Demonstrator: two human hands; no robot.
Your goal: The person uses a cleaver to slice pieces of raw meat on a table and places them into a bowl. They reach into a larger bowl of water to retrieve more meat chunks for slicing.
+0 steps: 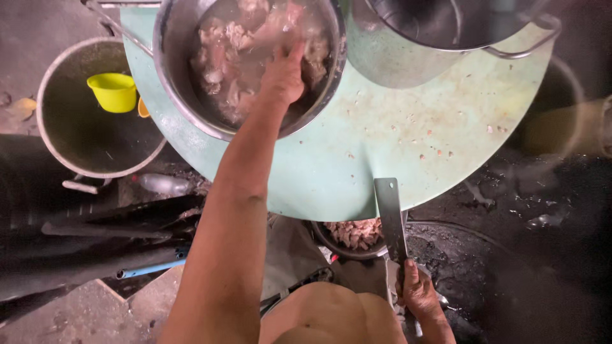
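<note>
The left hand [282, 75] is plunged, fingers spread, into the meat [233, 54] filling the steel bowl [172, 76] on the green bench [395, 140]. A cleaver [390, 216] is gripped by the right hand [417, 293] below the bowl. Left of the bowl, a yellow cup [115, 90] is seen in a pot [54, 95].
</note>
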